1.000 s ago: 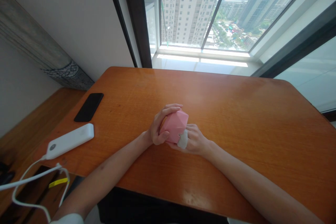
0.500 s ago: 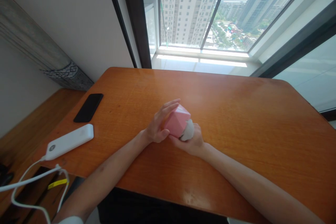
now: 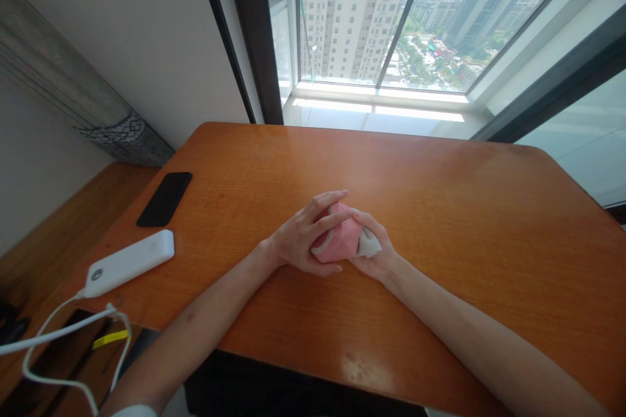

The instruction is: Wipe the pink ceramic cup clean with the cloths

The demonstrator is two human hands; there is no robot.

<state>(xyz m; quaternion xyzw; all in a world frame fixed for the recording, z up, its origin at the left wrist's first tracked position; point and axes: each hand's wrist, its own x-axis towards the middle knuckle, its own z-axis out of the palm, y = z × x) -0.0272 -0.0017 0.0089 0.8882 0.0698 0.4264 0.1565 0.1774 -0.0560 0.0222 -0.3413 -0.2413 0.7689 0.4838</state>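
A pink faceted object [image 3: 345,242] is held between my two hands, above the middle of the brown table [image 3: 440,208]. My left hand [image 3: 299,236] wraps around its left side, with fingers across the top and the thumb below. A pale curved edge shows on the object's left side. Against its right side is a crumpled white piece [image 3: 368,244] that looks like cloth or tissue. My right hand [image 3: 384,253] is closed around this white piece and the pink object's right side; its palm is partly hidden.
To the left, a black phone [image 3: 165,199] lies flat on the table. Nearer me is a white power bank [image 3: 131,262] with a white cable [image 3: 53,337] running off the table's left edge. A window [image 3: 362,19] stands beyond the far edge.
The pink object has turned, so a pale edge now faces left. My left hand has moved right and closed further over it. My right fingers have come up around its far side.
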